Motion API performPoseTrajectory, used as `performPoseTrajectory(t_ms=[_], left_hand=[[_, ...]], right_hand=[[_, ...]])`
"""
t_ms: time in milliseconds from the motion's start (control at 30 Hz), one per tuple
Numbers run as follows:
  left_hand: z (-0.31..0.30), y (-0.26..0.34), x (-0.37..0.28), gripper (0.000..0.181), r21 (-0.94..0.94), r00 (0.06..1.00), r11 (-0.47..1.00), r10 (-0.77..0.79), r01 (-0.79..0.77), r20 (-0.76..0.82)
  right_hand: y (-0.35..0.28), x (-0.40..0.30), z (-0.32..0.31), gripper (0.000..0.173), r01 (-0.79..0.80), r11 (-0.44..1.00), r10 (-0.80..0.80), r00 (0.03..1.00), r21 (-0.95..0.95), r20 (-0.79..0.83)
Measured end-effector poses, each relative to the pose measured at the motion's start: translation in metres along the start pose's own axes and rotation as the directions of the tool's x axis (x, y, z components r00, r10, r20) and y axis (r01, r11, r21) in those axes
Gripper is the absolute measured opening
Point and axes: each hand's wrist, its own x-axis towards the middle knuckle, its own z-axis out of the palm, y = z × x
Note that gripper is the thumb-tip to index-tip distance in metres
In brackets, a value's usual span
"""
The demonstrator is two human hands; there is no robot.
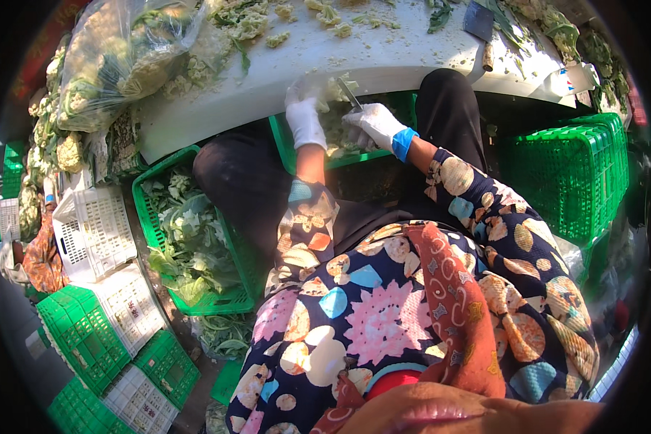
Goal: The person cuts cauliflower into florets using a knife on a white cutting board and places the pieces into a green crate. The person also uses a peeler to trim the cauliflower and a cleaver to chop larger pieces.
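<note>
My left hand [305, 116], in a white glove, holds a pale piece of cauliflower [333, 89] at the near edge of the white tabletop [304, 59]. My right hand [377, 126], in a white glove with a blue cuff, is closed around a knife [349, 93]; its blade points up and left to the cauliflower. Both hands are over a green plastic crate [366, 157] between my knees, with pale cauliflower pieces inside. My arms and sleeves do not hide the hands, but the fingers of the left are partly blurred by glare.
A cleaver [478, 23] lies at the table's back right, cauliflower scraps [249, 21] at the back. A plastic bag of cauliflower [125, 65] stands left. A green crate of leaves [244, 271] is beside my left leg; stacked green crates [569, 179] stand right, white and green crates [95, 233] far left.
</note>
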Motion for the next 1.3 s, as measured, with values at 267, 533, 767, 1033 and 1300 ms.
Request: performPoseTrajectory(t_ms=[267, 533, 767, 1033, 1300], left_hand=[[-0.01, -0.018, 0.006, 0.034, 0.162, 0.987, 0.983, -0.063, 0.087, -0.147], [0.007, -0.013, 0.006, 0.025, 0.121, 0.967, 0.962, -0.232, 0.245, -0.11], [0.01, -0.01, 0.008, 0.024, 0.019, 0.955, 0.959, -0.279, 0.282, -0.1], [0.002, -0.024, 0.012, 0.022, -0.042, 0.95, 0.966, -0.258, 0.255, -0.174], [0.002, -0.026, 0.014, 0.019, 0.044, 0.951, 0.961, -0.263, 0.273, -0.16]], right_hand=[[-0.055, 0.071, -0.066, 0.034, 0.251, 0.906, -0.37, 0.86, -0.341, -0.35], [-0.113, 0.156, -0.067, 0.054, 0.167, 0.497, -0.69, 0.671, -0.852, -0.271], [-0.098, 0.182, -0.082, 0.038, 0.292, 0.504, -0.754, 0.607, -0.813, -0.25], [-0.119, 0.164, -0.067, 0.04, 0.241, 0.535, -0.73, 0.614, -0.81, -0.299], [-0.124, 0.178, -0.044, 0.039, 0.363, 0.435, -0.701, 0.711, -0.824, -0.056]])
